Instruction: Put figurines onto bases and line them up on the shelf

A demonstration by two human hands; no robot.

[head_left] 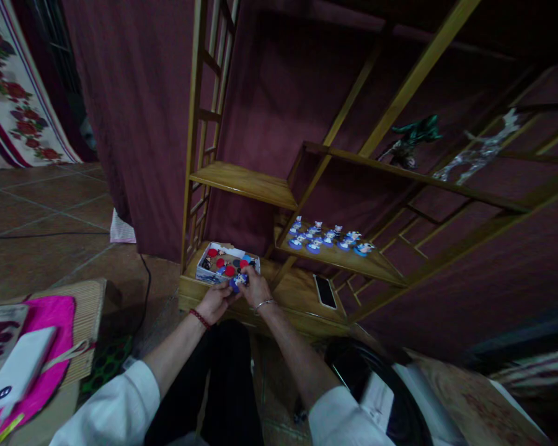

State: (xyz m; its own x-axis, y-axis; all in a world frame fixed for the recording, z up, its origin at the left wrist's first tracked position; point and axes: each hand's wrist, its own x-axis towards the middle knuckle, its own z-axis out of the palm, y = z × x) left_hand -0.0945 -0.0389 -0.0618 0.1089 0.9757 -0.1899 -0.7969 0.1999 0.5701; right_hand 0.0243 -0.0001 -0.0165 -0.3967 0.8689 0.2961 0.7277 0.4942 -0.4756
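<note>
Both my hands meet at the near edge of an open white box. Between them is a small figurine with a blue-purple base. My left hand, with a red beaded bracelet at the wrist, grips it from the left. My right hand, wearing a silver bracelet, has its fingers on it from the right. Several more figurines, some showing round red bases, lie in the box. On the shelf to the right, several similar figurines stand upright in rows.
A phone lies on the lowest wooden board, right of my hands. The wooden shelf unit has posts and slanting bars around me. Higher up stand a green figure and a clear deer-like ornament. A white device lies on pink cloth at left.
</note>
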